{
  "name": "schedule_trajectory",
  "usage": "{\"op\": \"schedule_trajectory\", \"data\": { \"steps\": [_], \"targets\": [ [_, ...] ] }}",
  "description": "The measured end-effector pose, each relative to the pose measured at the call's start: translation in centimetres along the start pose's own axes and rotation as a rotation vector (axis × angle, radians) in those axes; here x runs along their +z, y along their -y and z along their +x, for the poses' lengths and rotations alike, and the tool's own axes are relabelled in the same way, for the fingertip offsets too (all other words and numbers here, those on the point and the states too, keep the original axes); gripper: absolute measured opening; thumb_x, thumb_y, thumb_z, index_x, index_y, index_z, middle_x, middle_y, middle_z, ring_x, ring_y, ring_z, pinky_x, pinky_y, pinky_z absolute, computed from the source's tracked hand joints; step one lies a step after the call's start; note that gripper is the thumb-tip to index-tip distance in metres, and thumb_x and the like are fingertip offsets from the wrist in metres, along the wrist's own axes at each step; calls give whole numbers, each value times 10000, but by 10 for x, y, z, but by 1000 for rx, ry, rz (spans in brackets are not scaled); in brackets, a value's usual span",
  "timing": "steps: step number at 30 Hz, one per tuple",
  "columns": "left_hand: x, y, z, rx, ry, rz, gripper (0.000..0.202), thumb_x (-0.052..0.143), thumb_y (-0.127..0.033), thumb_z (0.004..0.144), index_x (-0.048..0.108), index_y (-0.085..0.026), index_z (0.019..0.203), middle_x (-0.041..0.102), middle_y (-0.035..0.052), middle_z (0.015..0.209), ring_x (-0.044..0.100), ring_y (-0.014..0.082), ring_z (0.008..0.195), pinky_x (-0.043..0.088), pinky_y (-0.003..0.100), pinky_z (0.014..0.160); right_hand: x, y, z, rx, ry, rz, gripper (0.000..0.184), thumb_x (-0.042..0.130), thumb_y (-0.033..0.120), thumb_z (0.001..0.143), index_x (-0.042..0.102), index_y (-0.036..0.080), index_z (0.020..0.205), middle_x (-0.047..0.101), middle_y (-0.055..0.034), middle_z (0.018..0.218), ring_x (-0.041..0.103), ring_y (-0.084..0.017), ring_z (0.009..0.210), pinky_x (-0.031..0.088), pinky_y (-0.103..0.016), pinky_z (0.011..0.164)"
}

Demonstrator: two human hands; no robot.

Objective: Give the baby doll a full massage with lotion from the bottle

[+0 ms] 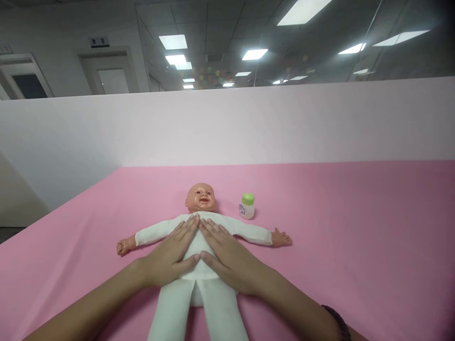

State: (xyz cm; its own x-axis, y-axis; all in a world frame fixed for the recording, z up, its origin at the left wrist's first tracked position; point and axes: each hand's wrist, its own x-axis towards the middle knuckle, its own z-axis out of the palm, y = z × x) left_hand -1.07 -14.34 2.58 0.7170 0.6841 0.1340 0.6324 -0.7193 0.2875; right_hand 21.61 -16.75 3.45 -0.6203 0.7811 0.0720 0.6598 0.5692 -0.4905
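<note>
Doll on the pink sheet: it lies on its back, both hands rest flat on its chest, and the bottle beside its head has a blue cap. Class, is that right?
No: the head view shows the bottle has a green cap, not blue. The doll does lie on its back on the pink sheet, left hand and right hand flat on its chest.

left hand [170, 258]: bare, all five fingers in view.
right hand [227, 259]: bare, same look as the left.
left forearm [88, 312]: uncovered to the frame edge.
right forearm [291, 303]: uncovered, one item worn.
band [337, 321]: dark, narrow, ridged or braided; circles the right forearm by the bottom edge; detail too small to tell.
</note>
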Motion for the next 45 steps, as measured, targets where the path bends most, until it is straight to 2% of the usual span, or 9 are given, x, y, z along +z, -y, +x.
{"op": "schedule_trajectory", "data": {
  "steps": [12,16,20,23,25,30,35,40,45],
  "targets": [
    [3,-8,-2,-61,-181,292,730,473,-552,924,398,-39,1437,445,250,1461,447,361,1357,468,505,1066,8,-1,1,135,-103,-165,820,210,645,988,170,56,1557,90,-128,1601,131,-290,1500,203,-502,1229],
    [3,-8,-3,-9,-364,406,384,495,-455,895,628,-115,1013,722,166,984,707,302,887,589,411,700,13,-2,3,158,-260,-318,782,295,585,995,362,-30,1474,354,-231,1501,352,-356,1406,338,-531,1146],
    [3,-11,-5,147,-560,454,232,498,-336,858,451,-214,666,497,9,539,487,179,462,371,324,415,14,-2,2,123,-461,-375,486,320,391,1008,677,73,1098,683,-175,1038,638,-297,962,512,-440,836],
    [2,-13,-5,269,-642,343,83,506,-266,841,506,-183,833,571,44,671,545,196,595,449,330,521,11,1,0,-67,-501,-251,400,317,279,995,683,138,915,672,-89,831,621,-216,793,489,-360,736],
    [1,-12,-5,325,-612,241,294,510,-283,854,516,-136,1109,648,128,936,621,259,855,535,402,738,10,3,-1,-229,-472,-149,334,353,237,980,673,141,993,686,-76,920,628,-197,862,490,-341,800],
    [1,-4,-4,319,-246,-45,757,497,-405,933,113,-175,1544,341,182,1541,353,322,1411,368,502,1143,3,10,-4,-385,-237,-23,321,459,218,966,590,165,1254,604,-77,1301,507,-192,1272,340,-355,1142],
    [-1,-2,-4,246,-4,-113,817,519,-433,960,6,-254,1570,147,113,1631,180,313,1492,266,523,1207,-6,15,-7,-315,-71,53,274,481,232,974,599,179,1216,594,-59,1298,493,-168,1278,333,-336,1158],
    [-1,-3,-4,224,-12,-101,813,516,-447,962,8,-262,1569,118,102,1637,149,306,1500,234,531,1220,-7,16,-7,-278,-42,73,376,434,245,995,537,178,1350,522,-78,1402,383,-169,1387,238,-357,1218],
    [3,-2,-4,194,-67,-110,847,453,-460,984,-137,-236,1550,53,125,1642,117,294,1507,224,528,1223,-3,15,-6,-160,56,86,537,314,327,1034,262,194,1551,166,-54,1608,87,-190,1511,86,-426,1259]
  ]
}}
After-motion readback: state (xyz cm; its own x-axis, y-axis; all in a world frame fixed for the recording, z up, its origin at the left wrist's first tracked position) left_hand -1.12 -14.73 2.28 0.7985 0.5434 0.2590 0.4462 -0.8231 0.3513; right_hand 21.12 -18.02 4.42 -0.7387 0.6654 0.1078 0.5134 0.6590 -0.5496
